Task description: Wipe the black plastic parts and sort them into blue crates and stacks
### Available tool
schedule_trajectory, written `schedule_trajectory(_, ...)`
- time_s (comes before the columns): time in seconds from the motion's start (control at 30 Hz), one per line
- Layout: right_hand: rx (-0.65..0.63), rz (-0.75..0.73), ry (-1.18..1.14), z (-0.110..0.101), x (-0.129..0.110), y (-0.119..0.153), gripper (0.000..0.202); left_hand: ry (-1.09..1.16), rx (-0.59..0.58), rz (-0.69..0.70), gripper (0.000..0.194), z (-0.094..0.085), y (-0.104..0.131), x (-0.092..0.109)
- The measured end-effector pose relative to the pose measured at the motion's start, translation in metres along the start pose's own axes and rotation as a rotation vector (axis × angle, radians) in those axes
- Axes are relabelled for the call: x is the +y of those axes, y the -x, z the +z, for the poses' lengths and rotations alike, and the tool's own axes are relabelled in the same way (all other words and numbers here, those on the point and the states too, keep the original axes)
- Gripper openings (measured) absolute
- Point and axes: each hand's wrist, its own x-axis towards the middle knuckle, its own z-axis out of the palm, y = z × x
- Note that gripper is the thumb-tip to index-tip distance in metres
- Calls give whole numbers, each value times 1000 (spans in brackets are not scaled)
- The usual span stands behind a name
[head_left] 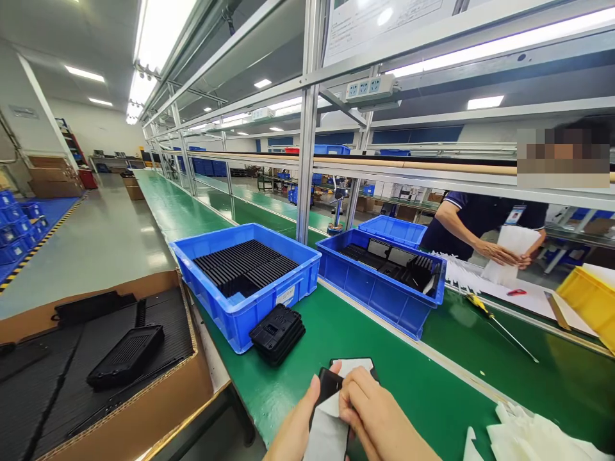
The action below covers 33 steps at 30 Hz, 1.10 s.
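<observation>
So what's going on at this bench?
A person's left hand and right hand hold a black part with white sheet on it, above a green bench. Two blue bins of black parts stand behind, a stack beside them. Across the bench, a co-worker handles white sheets.

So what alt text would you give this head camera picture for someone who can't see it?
Two hands, left hand and right hand, hold a black part with a white sheet over a green workbench. Behind stand blue bins of black parts; a co-worker handles white sheets opposite.
</observation>
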Motion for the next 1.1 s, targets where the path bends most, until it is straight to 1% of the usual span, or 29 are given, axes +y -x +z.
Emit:
schedule_trajectory(0.03,-18,3,-25,-3,1,-1,28,14,-31,-40,71,0,1,3)
schedule_trajectory(0.07,-5,0,-22,-4,2,-1,26,34,-62,-63,70,-1,0,5)
schedule_trajectory(0.1,37,-23,8,-3,4,-2,23,65,-90,-57,68,-1,-1,6)
schedule_trajectory(0.13,102,-78,50,0,7,-3,23,107,-116,-33,63,-1,-3,6)
schedule_trajectory(0.2,250,-239,141,9,10,-6,24,200,-147,24,54,-1,-7,7)
schedule_trajectory(0.27,342,-363,161,16,8,-8,23,275,-159,57,56,0,-7,13)
schedule_trajectory(0.3,347,-387,144,18,5,-8,23,286,-132,68,59,1,-5,20)
schedule_trajectory(0.33,324,-388,127,19,0,-6,23,274,-71,93,61,1,-1,28)
schedule_trajectory(0.37,295,-375,110,18,-5,-3,23,245,7,137,62,1,5,38)
schedule_trajectory(0.43,252,-334,60,13,-11,9,22,119,212,286,61,-2,17,62)
schedule_trajectory(0.47,245,-278,34,8,-11,18,22,49,248,332,60,-5,22,75)
schedule_trajectory(0.5,249,-174,18,2,-8,28,23,-22,303,394,59,-9,26,87)
schedule_trajectory(0.57,258,144,60,-18,9,57,22,-181,492,499,58,-21,24,109)
schedule_trajectory(0.6,247,333,158,-31,20,74,20,-298,579,533,60,-27,19,118)
schedule_trajectory(0.63,233,520,297,-47,33,94,19,-489,650,569,62,-32,12,125)
schedule_trajectory(0.67,211,676,451,-64,46,114,22,-752,717,626,67,-37,5,130)
schedule_trajectory(0.7,201,809,618,-81,58,134,27,-1039,758,676,73,-40,-3,133)
schedule_trajectory(0.77,246,999,827,-110,77,168,36,-1557,806,765,81,-42,-16,135)
schedule_trajectory(0.8,283,1067,898,-121,82,180,39,-1741,816,790,81,-41,-20,134)
schedule_trajectory(0.87,318,1139,1027,-132,86,191,47,-1969,821,821,72,-37,-27,129)
schedule_trajectory(0.9,309,1150,1088,-134,85,190,51,-2040,820,828,67,-36,-29,126)
schedule_trajectory(0.93,264,1141,1108,-133,82,185,55,-2096,814,829,62,-35,-32,123)
schedule_trajectory(0.97,180,1112,1079,-129,79,177,57,-2141,801,819,59,-35,-35,122)
schedule_trajectory(1.0,68,1065,1005,-124,77,168,57,-2173,790,805,56,-36,-38,120)
schedule_trajectory(1.1,-266,900,682,-98,73,141,61,-2214,718,728,53,-45,-46,121)
